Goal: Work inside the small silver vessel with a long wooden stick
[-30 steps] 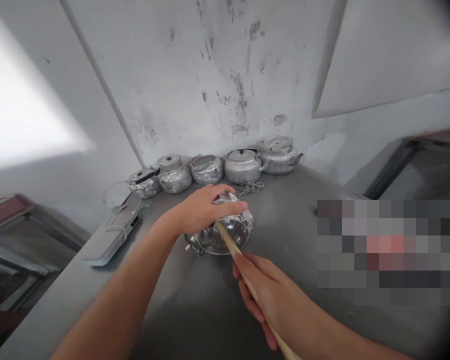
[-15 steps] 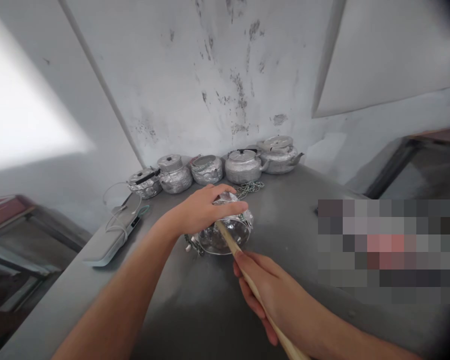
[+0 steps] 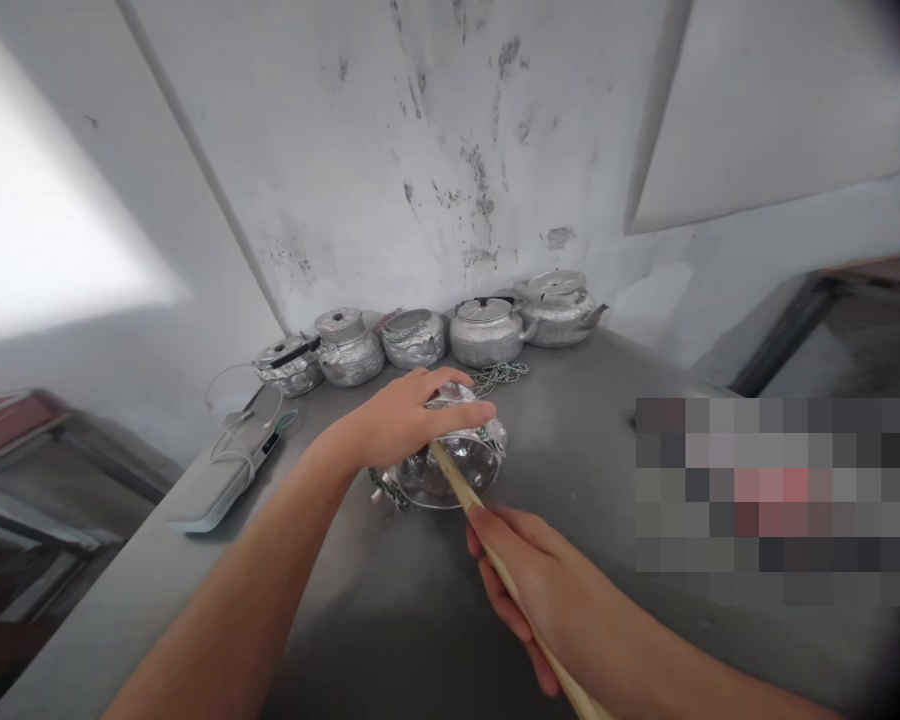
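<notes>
My left hand (image 3: 401, 418) is clasped over the top of a shiny metal kettle body (image 3: 457, 470) lying on its side on the grey metal table (image 3: 570, 470), its opening turned toward me. My right hand (image 3: 529, 585) is wrapped round a long wooden stick (image 3: 457, 483). The stick's far end reaches into the kettle's opening, just under my left fingers. A short chain hangs at the kettle's left side.
Several silver kettles (image 3: 487, 330) stand in a row against the stained white wall. A loose chain (image 3: 499, 376) lies behind the held kettle. A grey pouch with a white cable (image 3: 229, 465) lies on the table's left edge. A blurred patch covers the right.
</notes>
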Action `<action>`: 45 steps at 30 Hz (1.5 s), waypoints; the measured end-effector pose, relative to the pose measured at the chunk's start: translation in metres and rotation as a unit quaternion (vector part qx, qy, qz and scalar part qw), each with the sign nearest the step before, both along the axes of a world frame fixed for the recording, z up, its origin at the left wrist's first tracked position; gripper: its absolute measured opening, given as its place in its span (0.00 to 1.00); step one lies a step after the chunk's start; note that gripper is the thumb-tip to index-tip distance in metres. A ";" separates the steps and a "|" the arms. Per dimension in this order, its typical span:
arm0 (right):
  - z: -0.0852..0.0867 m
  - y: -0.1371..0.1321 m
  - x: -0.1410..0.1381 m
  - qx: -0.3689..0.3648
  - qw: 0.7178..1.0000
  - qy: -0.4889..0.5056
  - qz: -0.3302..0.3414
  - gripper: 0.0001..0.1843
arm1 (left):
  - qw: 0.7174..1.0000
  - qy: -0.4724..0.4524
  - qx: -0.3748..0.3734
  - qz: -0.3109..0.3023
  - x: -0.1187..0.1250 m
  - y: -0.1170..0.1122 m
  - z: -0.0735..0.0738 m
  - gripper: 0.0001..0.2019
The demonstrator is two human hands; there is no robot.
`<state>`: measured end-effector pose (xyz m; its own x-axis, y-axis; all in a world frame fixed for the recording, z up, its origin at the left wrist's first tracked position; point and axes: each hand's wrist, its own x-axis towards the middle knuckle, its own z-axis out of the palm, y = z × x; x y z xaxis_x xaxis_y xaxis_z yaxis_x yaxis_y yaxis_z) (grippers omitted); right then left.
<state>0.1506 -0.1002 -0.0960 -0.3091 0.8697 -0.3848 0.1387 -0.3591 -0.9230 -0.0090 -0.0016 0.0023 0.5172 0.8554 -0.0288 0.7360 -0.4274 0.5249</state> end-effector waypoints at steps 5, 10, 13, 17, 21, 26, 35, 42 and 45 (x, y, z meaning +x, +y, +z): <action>0.000 0.004 -0.002 -0.004 1.000 -0.003 -0.004 0.20 | 1.000 0.003 0.001 -0.001 0.000 0.000 0.000 0.32; 0.001 0.004 -0.002 -0.003 1.000 0.001 -0.013 0.21 | 1.000 0.002 0.001 -0.003 0.000 0.001 0.000 0.34; 0.000 0.004 -0.002 -0.008 1.000 -0.002 -0.008 0.20 | 1.000 0.001 0.001 -0.004 0.000 0.001 0.000 0.33; -0.001 0.003 -0.002 -0.004 1.000 0.006 -0.013 0.22 | 1.000 0.006 -0.001 -0.003 0.001 0.001 0.000 0.34; 0.000 0.004 -0.002 -0.005 1.000 0.001 -0.006 0.21 | 1.000 0.004 0.003 -0.002 0.001 0.001 0.000 0.31; 0.003 0.003 -0.001 -0.004 1.000 0.003 -0.013 0.22 | 1.000 -0.005 -0.004 -0.002 0.001 0.000 0.001 0.31; 0.002 0.003 -0.002 -0.013 1.000 -0.003 -0.006 0.21 | 1.000 -0.007 -0.002 0.000 0.001 -0.001 0.002 0.29; 0.007 0.004 0.000 -0.021 1.000 -0.008 0.000 0.21 | 1.000 -0.010 -0.002 -0.005 0.001 0.000 0.000 0.29; 0.006 0.006 0.000 -0.025 1.000 -0.006 0.002 0.21 | 1.000 -0.013 -0.001 -0.009 0.000 0.001 0.000 0.29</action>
<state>0.1505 -0.0938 -0.0903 -0.3086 0.8474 -0.4320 0.1509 -0.4048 -0.9019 -0.0087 -0.0005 0.0022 0.5333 0.8458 -0.0170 0.7147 -0.4397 0.5439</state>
